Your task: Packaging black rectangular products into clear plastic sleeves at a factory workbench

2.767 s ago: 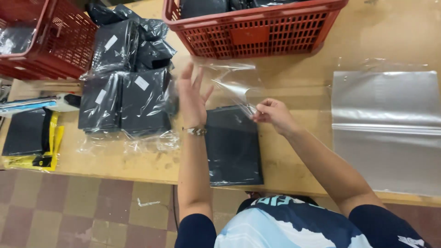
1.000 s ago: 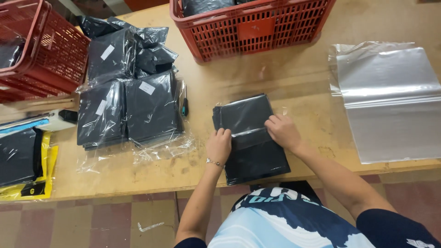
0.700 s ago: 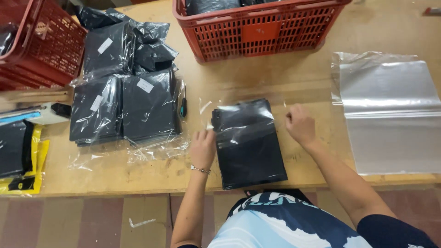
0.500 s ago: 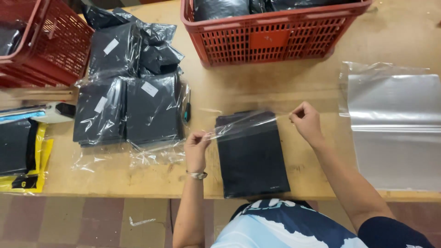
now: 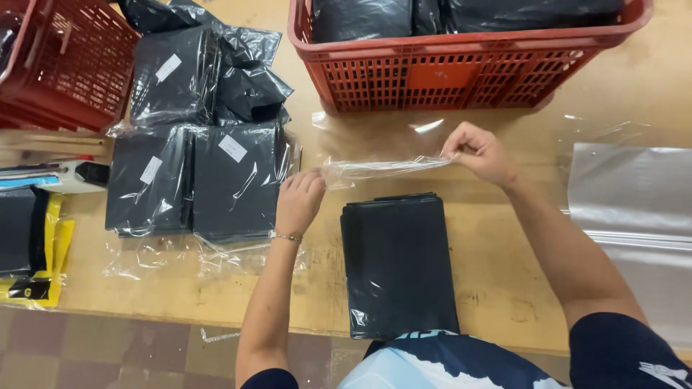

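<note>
Head view, nearest first: the person's dark-and-pale shirt (image 5: 447, 364) fills the bottom edge, with both forearms reaching away over the wooden counter (image 5: 497, 288). Just beyond the shirt lies a flat black folded item in a clear bag (image 5: 400, 263), its near end at the counter's edge and its long side running away from the person. The bag's open clear flap (image 5: 386, 168) is lifted off the counter past the far end of the black item and pulled into a taut strip between the two hands. The left hand (image 5: 299, 202), with a thin bracelet at the wrist, has its fingers closed on the flap's left end. The right hand (image 5: 479, 151) pinches the flap's right end between thumb and fingers, a little farther out than the left.

Left of the left hand sits a stack of already bagged black packs (image 5: 198, 180) with small white labels, and more of them are piled behind it. At the far left edge are a yellow-edged bag (image 5: 43, 252) and a red basket (image 5: 65, 65). To the right of the right arm lies a pile of empty clear bags (image 5: 634, 216). Farthest out, a second red basket (image 5: 461, 72) holds more black items.
</note>
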